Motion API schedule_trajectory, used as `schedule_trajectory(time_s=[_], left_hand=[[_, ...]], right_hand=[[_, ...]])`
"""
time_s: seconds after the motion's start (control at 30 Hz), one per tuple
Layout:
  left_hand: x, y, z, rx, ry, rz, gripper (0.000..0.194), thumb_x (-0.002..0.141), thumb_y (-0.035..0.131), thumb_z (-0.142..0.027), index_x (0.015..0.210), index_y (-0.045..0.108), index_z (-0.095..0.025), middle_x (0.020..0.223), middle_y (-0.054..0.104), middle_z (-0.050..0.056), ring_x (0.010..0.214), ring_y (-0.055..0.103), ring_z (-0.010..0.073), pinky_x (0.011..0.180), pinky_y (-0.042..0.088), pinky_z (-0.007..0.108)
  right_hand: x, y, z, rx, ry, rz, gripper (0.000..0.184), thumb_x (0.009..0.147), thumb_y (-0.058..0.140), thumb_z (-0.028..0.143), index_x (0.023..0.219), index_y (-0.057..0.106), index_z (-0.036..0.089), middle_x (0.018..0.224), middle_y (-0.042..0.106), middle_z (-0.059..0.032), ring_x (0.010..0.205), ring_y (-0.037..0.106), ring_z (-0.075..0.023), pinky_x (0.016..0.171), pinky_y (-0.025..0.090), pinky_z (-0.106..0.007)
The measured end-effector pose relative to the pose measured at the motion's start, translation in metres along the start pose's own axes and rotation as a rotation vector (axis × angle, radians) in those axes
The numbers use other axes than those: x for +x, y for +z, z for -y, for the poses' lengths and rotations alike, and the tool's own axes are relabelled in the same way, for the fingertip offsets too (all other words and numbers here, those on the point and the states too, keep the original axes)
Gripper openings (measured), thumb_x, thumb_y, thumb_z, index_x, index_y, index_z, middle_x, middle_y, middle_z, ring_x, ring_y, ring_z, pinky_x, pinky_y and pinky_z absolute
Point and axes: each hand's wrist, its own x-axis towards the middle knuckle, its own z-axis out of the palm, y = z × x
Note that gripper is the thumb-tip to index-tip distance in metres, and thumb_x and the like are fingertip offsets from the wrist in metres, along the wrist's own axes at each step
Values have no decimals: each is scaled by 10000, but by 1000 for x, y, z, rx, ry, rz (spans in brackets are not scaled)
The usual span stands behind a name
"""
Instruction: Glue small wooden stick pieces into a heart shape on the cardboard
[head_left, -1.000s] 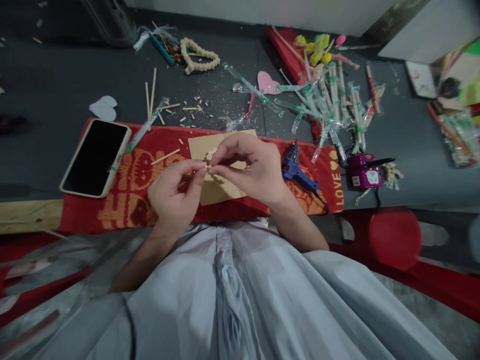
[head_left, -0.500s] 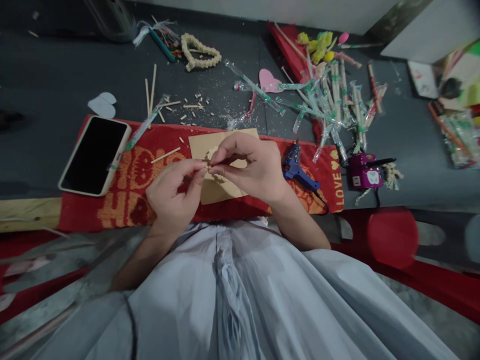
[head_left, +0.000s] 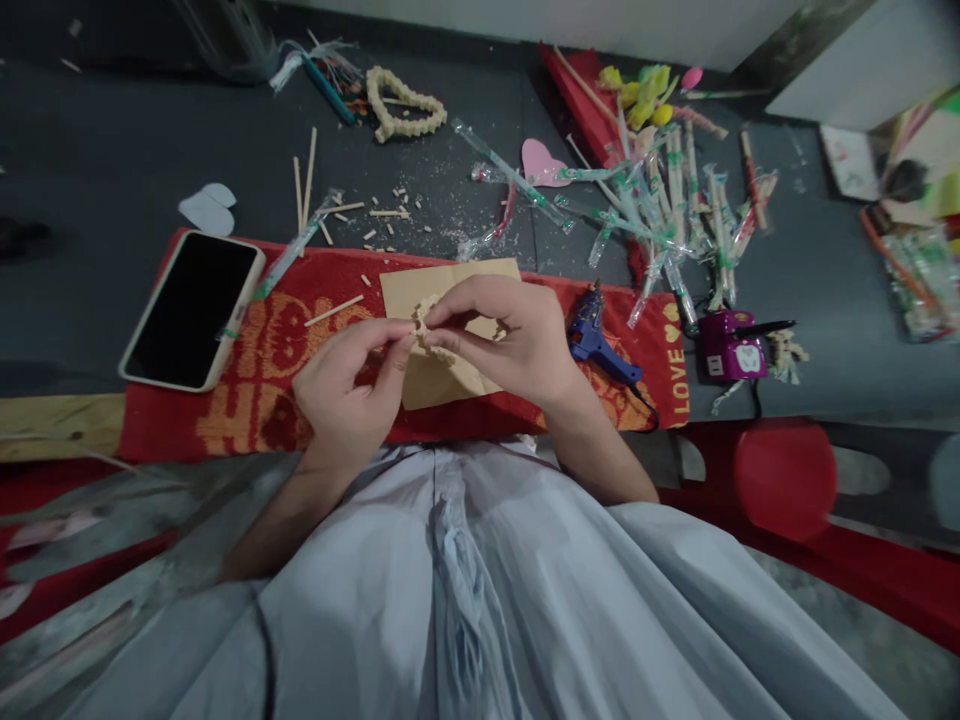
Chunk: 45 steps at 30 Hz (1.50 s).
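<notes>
Over a tan cardboard piece [head_left: 420,392], both hands meet fingertip to fingertip. My right hand [head_left: 514,325] pinches a knobbly pale frame of short stick pieces [head_left: 426,308], much of it hidden behind the fingers. My left hand [head_left: 352,375] is closed in a pinch at the frame's left edge; what lies between thumb and finger is too small to make out. A blue hot glue gun [head_left: 596,340] rests just right of my right hand. Near my left hand a thin wooden stick [head_left: 334,310] lies on the red towel [head_left: 172,425].
A phone [head_left: 191,310] lies at the towel's left end. Cut stick bits [head_left: 386,228] and a finished-looking knobbly heart frame [head_left: 405,125] are behind. Wrapped sticks [head_left: 667,210] pile up at back right, beside a pink paper heart [head_left: 544,163] and a purple box [head_left: 724,345].
My right hand's fingers have shifted slightly down and spread a little, so more of the pale frame shows. My left hand stays nearly in place, still pinching.
</notes>
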Motion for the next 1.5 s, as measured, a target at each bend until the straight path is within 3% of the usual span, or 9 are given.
schedule_trajectory(time_s=[0.13,0.73,1.17,1.5], left_hand=[[-1,1,0,34,77,-62,107,912,695,-327,953,767,-259,908,784,4,789,731,153,682,594,274],[-1,1,4,106,29,-34,168,914,676,-379,911,752,-230,824,753,11,713,697,136,671,556,244],[-4,5,9,60,51,-42,139,913,692,-362,940,749,-239,847,760,6,721,707,139,682,547,252],[0,10,5,-6,-35,-59,159,903,706,-369,921,753,-218,813,766,-1,669,708,118,632,549,228]], right_hand=[[-2,5,-1,-28,-58,-52,269,969,617,413,893,724,178,842,753,-30,791,686,-117,748,551,-252],[0,12,-5,-21,-13,-17,342,984,567,467,846,696,182,817,740,-40,761,670,-125,722,530,-260],[-2,13,-8,18,-58,-62,263,970,611,395,838,705,189,813,753,-29,761,684,-122,724,534,-249],[-5,11,-9,20,107,-69,393,933,622,533,850,747,170,808,740,-33,733,636,-112,674,502,-233]])
